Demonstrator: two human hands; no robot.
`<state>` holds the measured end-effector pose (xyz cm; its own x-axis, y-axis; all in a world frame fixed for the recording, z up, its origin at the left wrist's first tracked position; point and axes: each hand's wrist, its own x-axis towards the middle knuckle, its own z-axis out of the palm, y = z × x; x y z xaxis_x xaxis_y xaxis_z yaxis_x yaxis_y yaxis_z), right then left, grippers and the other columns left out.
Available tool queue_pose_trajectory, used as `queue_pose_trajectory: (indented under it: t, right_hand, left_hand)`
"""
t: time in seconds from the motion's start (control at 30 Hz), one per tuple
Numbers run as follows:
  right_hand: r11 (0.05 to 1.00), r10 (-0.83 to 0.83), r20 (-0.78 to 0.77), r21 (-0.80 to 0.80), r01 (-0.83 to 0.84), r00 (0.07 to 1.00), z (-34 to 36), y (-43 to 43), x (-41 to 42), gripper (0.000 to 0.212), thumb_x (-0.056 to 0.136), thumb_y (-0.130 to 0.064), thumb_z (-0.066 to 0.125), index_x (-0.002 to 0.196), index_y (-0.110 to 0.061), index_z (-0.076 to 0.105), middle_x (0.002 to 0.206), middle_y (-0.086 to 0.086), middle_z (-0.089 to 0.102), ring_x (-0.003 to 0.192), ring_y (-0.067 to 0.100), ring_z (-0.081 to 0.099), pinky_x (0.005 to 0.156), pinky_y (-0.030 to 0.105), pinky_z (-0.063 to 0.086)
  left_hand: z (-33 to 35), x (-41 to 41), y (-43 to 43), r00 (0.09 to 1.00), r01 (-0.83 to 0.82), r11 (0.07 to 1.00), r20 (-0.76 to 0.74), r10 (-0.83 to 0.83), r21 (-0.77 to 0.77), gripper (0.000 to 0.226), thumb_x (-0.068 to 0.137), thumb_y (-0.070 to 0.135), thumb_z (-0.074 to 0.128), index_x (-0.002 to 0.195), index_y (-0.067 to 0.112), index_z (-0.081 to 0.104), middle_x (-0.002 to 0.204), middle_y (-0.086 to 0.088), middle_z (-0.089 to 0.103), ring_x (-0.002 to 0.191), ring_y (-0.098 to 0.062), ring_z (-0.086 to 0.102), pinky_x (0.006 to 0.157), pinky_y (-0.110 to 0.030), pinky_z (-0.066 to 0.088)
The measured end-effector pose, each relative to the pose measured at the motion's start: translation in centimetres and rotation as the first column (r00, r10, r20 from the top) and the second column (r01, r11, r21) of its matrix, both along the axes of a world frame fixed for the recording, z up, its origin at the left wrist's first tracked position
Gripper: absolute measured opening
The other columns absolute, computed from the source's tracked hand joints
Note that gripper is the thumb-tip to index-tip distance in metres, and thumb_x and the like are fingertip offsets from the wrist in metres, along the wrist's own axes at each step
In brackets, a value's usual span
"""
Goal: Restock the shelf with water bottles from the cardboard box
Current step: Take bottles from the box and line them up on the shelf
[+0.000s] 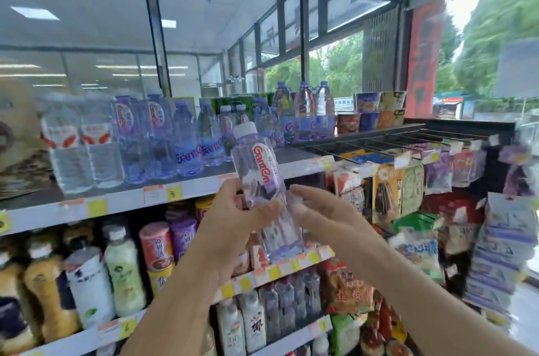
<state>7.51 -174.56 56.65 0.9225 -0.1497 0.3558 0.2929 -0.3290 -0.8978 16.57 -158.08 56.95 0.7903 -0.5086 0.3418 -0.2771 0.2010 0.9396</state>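
In front of the top shelf [122, 198], the left hand [230, 218] is gripping a Ganten water bottle [259, 163] round its middle, the white cap [244, 129] tilting up and leftward. The right hand [320, 210] is lying against the lower body, fingers stretched rather than wrapped (blur is softening the fingertips). The bottle is hanging in the air, not yet on the shelf. By my reading, the placing step is under way. The next move is calling for righting the bottle and lifting it into a gap beside the standing Ganten bottles [186, 145] without knocking them. The cardboard box is lying out of view.
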Motion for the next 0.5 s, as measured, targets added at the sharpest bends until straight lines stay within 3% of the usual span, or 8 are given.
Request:
queue_pose_trajectory:
  t: [0.1, 0.2, 0.3, 0.4, 0.5]
  right_hand:
    - [0.998, 0.009, 0.018, -0.069, -0.008, 1.0, -1.0, 1.7, 0.1, 0.034, 0.082, -0.039, 0.075, 0.111, -0.049, 0.06, 0.102, -0.023, 0.072, 0.098, -0.004, 0.067, 0.085, 0.021, 0.054]
    - [0.999, 0.021, 0.022, -0.045, -0.02, 1.0, -0.3, 1.9, 0.8, 0.028, 0.079, -0.037, 0.078, 0.1, -0.051, 0.066, 0.094, -0.02, 0.074, 0.089, -0.003, 0.068, 0.084, 0.023, 0.054]
    - [0.998, 0.054, 0.008, -0.043, -0.054, 0.999, 0.3, 0.7, 1.7, 0.028, 0.082, -0.033, 0.078, 0.102, -0.05, 0.068, 0.097, -0.019, 0.074, 0.092, -0.002, 0.068, 0.078, 0.018, 0.051]
    - [0.997, 0.015, 0.028, -0.07, -0.013, 0.999, 1.1, -1.3, 3.2, 0.027, 0.082, -0.032, 0.077, 0.105, -0.04, 0.068, 0.094, -0.015, 0.075, 0.085, -0.001, 0.069, 0.075, 0.019, 0.054]
    - [0.996, 0.005, 0.041, -0.093, -0.001, 0.999, 1.7, -3.7, 5.7, 0.029, 0.074, -0.024, 0.079, 0.098, -0.039, 0.071, 0.085, -0.01, 0.076, 0.075, 0.002, 0.069, 0.073, 0.022, 0.054]
  left_hand:
    - [0.6, 0.6, 0.2, 0.999, -0.02, 0.999, 0.041, 0.019, 0.031, 0.056, 0.068, 0.027, 0.084, 0.116, 0.023, 0.055, 0.104, -0.005, 0.074, 0.094, -0.026, 0.073, 0.081, -0.049, 0.059]
    - [0.6, 1.5, -0.2, 0.999, -0.037, 0.996, 0.041, 0.034, 0.083, 0.065, 0.06, 0.034, 0.093, 0.113, 0.03, 0.056, 0.1, 0.001, 0.075, 0.093, -0.023, 0.073, 0.084, -0.051, 0.058]
    - [0.6, 2.8, -1.7, 0.995, -0.078, 0.988, 0.073, 0.069, 0.137, 0.059, 0.054, 0.044, 0.092, 0.104, 0.042, 0.061, 0.103, -0.002, 0.073, 0.097, -0.026, 0.071, 0.087, -0.052, 0.056]
    - [0.8, 3.6, -3.7, 0.994, -0.09, 0.986, 0.081, 0.079, 0.139, 0.053, 0.053, 0.039, 0.089, 0.1, 0.044, 0.063, 0.102, -0.007, 0.073, 0.097, -0.028, 0.07, 0.087, -0.047, 0.055]
    - [1.4, 4.2, -6.0, 0.986, -0.14, 0.98, 0.114, 0.124, 0.144, 0.047, 0.058, 0.034, 0.085, 0.099, 0.046, 0.065, 0.1, 0.0, 0.074, 0.097, -0.022, 0.07, 0.091, -0.044, 0.055]
